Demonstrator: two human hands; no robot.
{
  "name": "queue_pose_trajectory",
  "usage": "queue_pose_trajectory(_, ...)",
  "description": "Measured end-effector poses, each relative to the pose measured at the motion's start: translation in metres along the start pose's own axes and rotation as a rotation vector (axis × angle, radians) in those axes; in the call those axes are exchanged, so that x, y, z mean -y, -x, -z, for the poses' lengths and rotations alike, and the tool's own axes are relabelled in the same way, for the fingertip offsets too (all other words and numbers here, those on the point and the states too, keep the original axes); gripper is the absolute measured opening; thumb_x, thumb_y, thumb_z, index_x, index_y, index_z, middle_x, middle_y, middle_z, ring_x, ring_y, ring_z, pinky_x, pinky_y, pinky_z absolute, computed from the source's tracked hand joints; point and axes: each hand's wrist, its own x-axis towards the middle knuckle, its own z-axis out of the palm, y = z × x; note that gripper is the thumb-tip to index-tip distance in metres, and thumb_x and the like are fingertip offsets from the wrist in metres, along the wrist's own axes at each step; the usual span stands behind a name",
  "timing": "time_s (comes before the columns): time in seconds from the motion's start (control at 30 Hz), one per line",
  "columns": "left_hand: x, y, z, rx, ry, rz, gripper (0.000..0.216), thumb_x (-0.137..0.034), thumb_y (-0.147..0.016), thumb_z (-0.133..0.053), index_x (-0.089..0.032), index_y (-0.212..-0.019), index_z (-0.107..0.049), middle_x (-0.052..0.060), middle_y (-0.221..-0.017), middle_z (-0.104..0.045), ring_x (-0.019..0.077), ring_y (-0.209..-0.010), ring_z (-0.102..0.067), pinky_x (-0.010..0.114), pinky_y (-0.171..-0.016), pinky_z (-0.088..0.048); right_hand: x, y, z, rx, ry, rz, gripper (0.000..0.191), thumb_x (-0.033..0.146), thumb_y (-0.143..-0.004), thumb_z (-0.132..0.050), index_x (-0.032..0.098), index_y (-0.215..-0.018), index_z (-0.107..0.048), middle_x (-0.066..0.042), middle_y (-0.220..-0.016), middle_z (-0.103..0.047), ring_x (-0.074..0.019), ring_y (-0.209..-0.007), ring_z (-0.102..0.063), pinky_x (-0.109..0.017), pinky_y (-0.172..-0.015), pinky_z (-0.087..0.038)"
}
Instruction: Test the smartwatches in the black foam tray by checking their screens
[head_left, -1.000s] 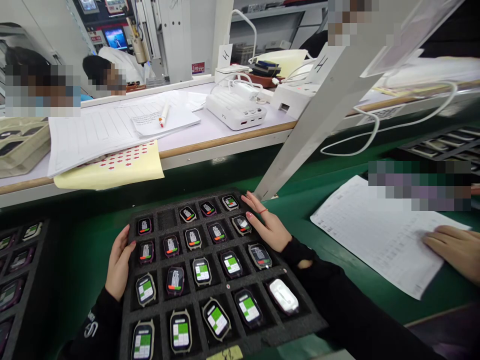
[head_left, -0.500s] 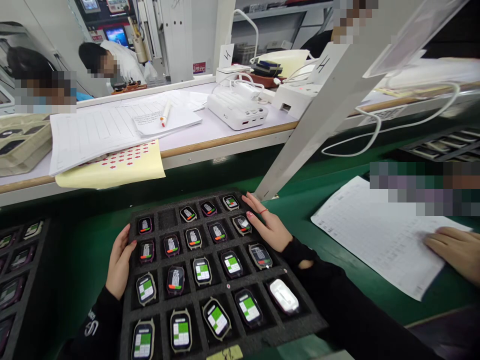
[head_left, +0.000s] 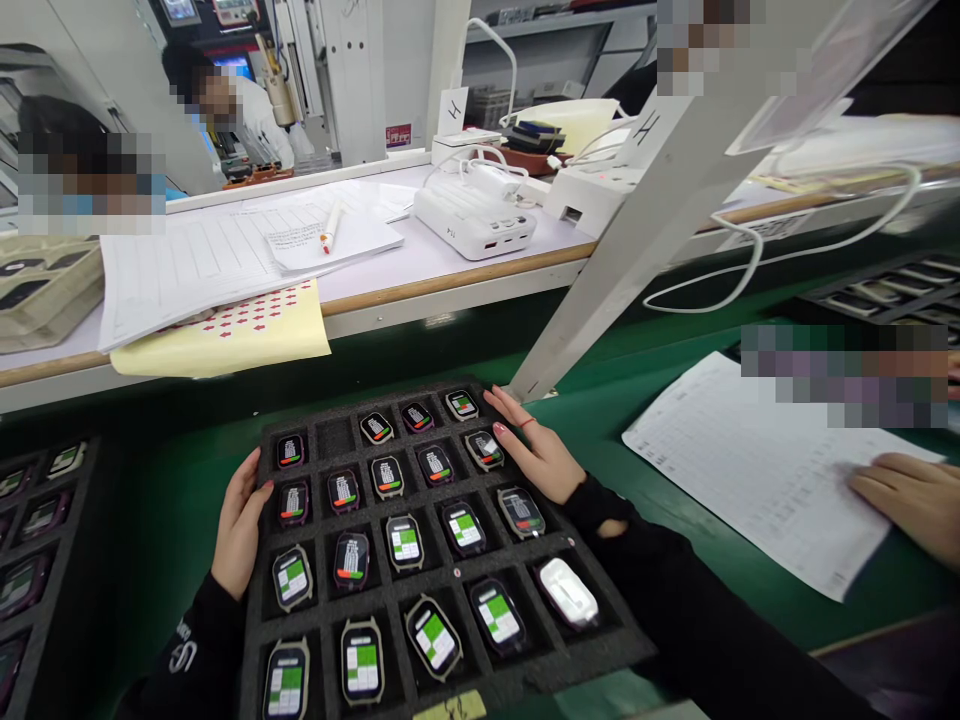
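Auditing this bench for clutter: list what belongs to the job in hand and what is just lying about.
Job in hand: left hand, right hand, black foam tray, smartwatches.
Lying about: white power bank, sheet of red stickers, pen.

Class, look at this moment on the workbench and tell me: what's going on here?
A person's left hand and right hand rest on opposite edges of a foam tray of smartwatches. The watches sit in separate slots with their screens lit, and one slot is empty. To the right, a hand that seems to be a co-worker's lies on a printed sheet.
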Motion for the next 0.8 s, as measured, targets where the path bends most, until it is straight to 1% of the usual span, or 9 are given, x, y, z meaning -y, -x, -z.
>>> queue_pose_trajectory(0.3,-0.0003,0.0004,-0.0002,-0.001,-0.001,0.001,0.050,-0.033,-0.081,-0.062,-0.026,-0.130,-0.055,0.004,-0.144,-0.049,0.0261,-0.137,-0.039,0.039,-0.115,-0.033,-0.0022,-0.0001,-0.0015,-0.007,-0.010,0.010,0.058,0.047,-0.101,-0.039,0.025,-0.153,-0.024,-0.008,-0.148,-0.042,-0.0233,-0.138,-0.035,-0.046,-0.117,-0.026)
queue_pose_trajectory(0.47,-0.0014,0.0005,-0.0011,-0.005,0.013,0.023,0.051,-0.033,-0.080,-0.062,-0.025,-0.130,-0.054,0.004,-0.145,-0.049,0.0261,-0.137,-0.039,0.041,-0.115,-0.033,-0.0022,0.0004,-0.0016,-0.004,-0.019,-0.009,0.059,0.048,-0.101,-0.040,0.025,-0.153,-0.023,-0.008,-0.149,-0.041,-0.0237,-0.138,-0.035,-0.046,-0.116,-0.026)
queue_pose_trajectory(0.57,-0.0019,0.0008,-0.0009,-0.001,0.010,0.018,0.052,-0.034,-0.080,-0.062,-0.025,-0.131,-0.054,0.005,-0.145,-0.048,0.0261,-0.136,-0.040,0.041,-0.114,-0.034,-0.0028,0.0012,-0.0020,-0.008,-0.022,-0.016,0.060,0.048,-0.101,-0.041,0.026,-0.153,-0.022,-0.008,-0.149,-0.040,-0.0241,-0.138,-0.035,-0.047,-0.116,-0.025)
queue_pose_trajectory(0.8,-0.0014,0.0017,-0.0006,-0.005,0.047,0.006,0.051,-0.033,-0.079,-0.062,-0.023,-0.129,-0.054,0.006,-0.143,-0.051,0.0269,-0.137,-0.040,0.040,-0.111,-0.039,-0.0025,0.0029,-0.0039,-0.066,-0.011,-0.002,0.061,0.048,-0.100,-0.044,0.026,-0.153,-0.023,-0.009,-0.149,-0.040,-0.0255,-0.137,-0.036,-0.048,-0.116,-0.025)
